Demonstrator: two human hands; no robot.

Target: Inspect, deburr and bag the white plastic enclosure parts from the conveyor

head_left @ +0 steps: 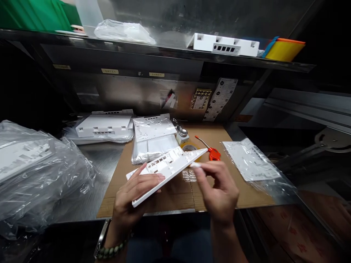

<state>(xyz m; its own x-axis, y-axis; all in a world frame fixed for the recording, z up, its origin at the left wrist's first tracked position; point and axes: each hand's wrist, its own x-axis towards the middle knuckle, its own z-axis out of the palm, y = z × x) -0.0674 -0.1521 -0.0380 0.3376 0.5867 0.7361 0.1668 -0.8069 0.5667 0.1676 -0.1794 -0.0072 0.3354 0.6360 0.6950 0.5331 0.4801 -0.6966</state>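
Note:
A white plastic panel [175, 165] with slots and ribs is held tilted above the brown cardboard [175, 201]. My left hand [134, 190] grips its lower left part, fingers over the face. Near the panel's right edge, my right hand [219, 186] pinches a small white piece [195, 165], perhaps a cloth or wipe, too small to tell. Behind the panel stand a small bottle with a metal cap [182, 136] and a roll of yellow tape [189, 147]. A red tool with a thin metal spout [214, 154] lies just beyond my right hand.
Bagged white panels lie at the back left [105, 126], back centre [155, 128] and right [251, 160]. Crumpled plastic bags [63, 171] cover the left side. Overhead, a metal shelf [164, 52] carries a white housing [226, 44] and a yellow container [285, 50].

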